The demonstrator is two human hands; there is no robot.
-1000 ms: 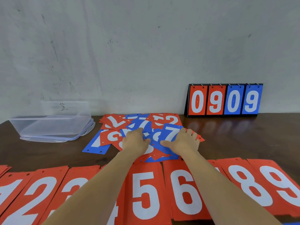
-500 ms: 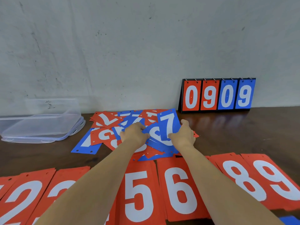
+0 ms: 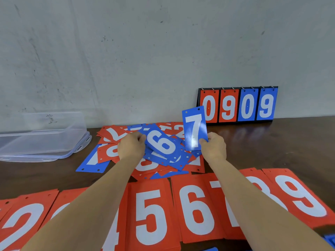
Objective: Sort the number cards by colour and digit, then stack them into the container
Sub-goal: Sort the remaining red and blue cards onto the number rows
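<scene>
Holding blue 7 card (image 3: 194, 128) upright over right edge of mixed pile (image 3: 112, 134), right grip (image 3: 214, 148) clamped on lower corner. Left grip (image 3: 131, 147) clamped on blue 6 card (image 3: 161, 144) atop pile. Risk: slick cards slide, pile spills onto red row (image 3: 150, 214) nearside.

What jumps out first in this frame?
The blue 7 card, held upright by the right hand over the mixed pile mid-table, with the left hand gripping a blue 6 card beside it. Then the row of red cards along the near edge and the 0909 scoreboard against the wall.
</scene>
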